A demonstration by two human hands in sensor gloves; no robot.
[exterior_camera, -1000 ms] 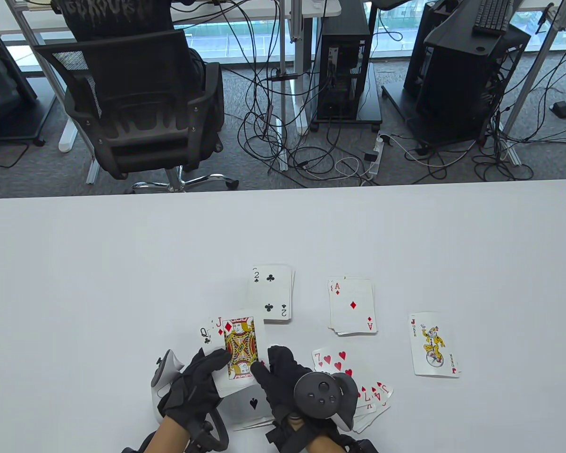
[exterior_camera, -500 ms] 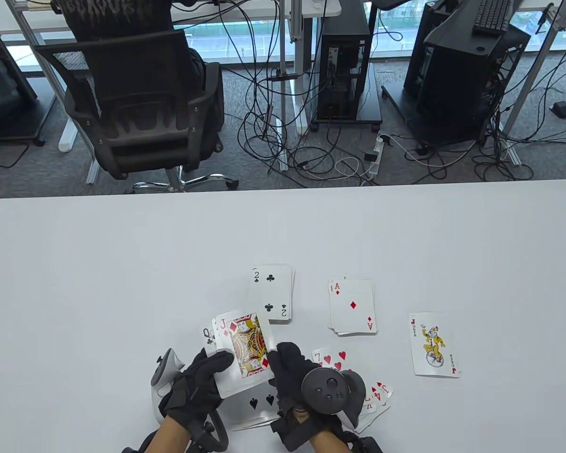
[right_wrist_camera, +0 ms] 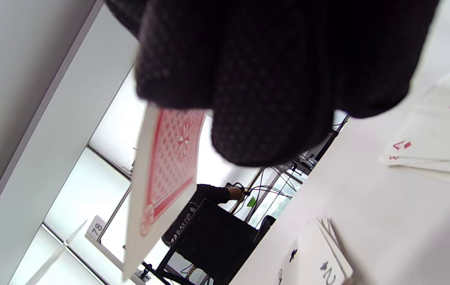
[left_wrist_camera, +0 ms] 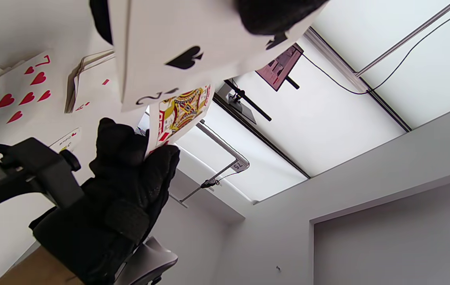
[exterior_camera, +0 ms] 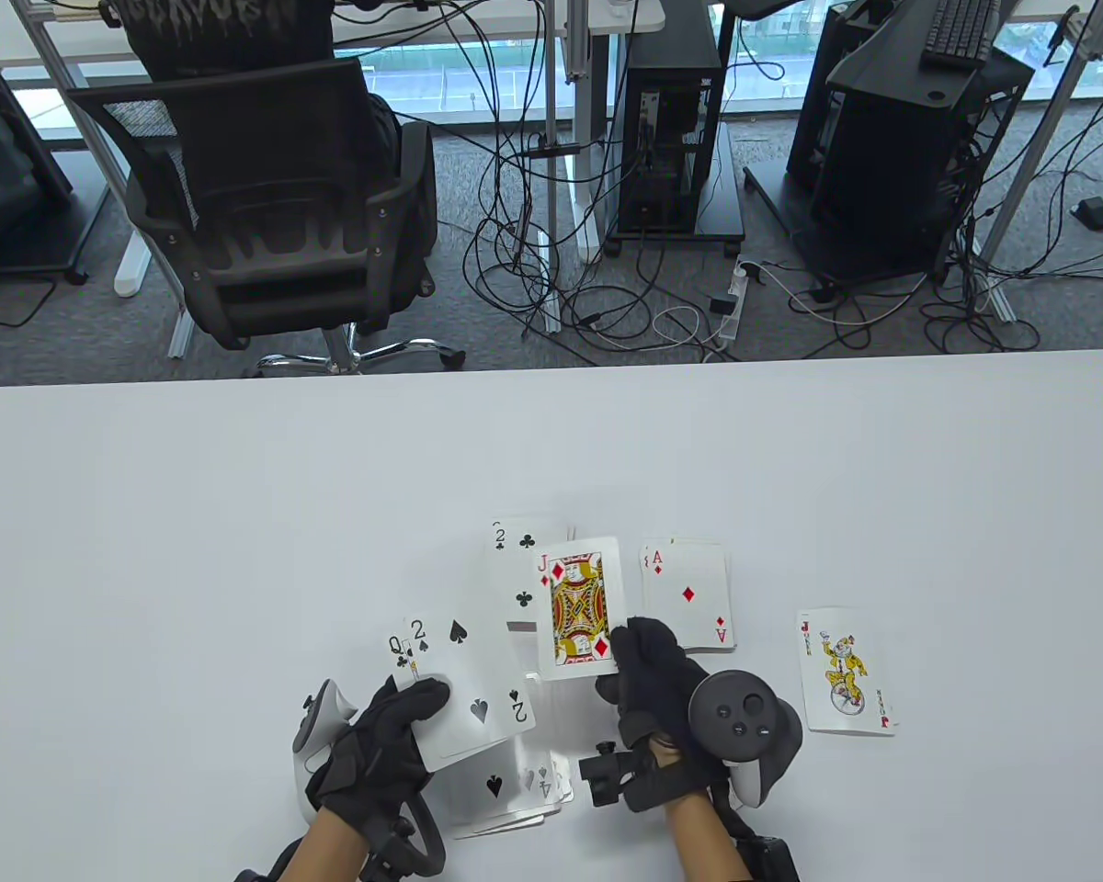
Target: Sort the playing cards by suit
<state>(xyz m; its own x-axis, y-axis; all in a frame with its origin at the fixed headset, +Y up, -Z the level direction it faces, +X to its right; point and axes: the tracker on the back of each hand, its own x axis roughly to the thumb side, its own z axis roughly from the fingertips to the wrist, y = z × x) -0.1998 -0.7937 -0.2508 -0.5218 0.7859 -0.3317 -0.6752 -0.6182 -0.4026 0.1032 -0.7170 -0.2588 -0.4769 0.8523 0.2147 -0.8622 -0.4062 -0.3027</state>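
My left hand (exterior_camera: pixel 395 726) grips a fan of cards with the 2 of spades (exterior_camera: pixel 464 684) on top and the queen of clubs (exterior_camera: pixel 401 649) behind it. My right hand (exterior_camera: pixel 639 652) pinches the jack of diamonds (exterior_camera: pixel 579 606) by its lower corner, above the table between the club pile (exterior_camera: pixel 522 568) and the diamond pile (exterior_camera: pixel 689 597). The right wrist view shows the jack's red back (right_wrist_camera: pixel 165 166) below my fingers (right_wrist_camera: pixel 268 79). A spade pile (exterior_camera: pixel 506 785) lies under my left hand. The heart pile (left_wrist_camera: pixel 23 95) shows only in the left wrist view.
A joker (exterior_camera: pixel 846 671) lies face up at the right of the piles. The white table (exterior_camera: pixel 239 514) stretches back to its far edge, with an office chair (exterior_camera: pixel 257 184) and cables on the floor behind it.
My right hand has drawn the jack of diamonds off the fan and carried it up and to the right. The 2 of spades is now uncovered on the fan. My left hand stays put.
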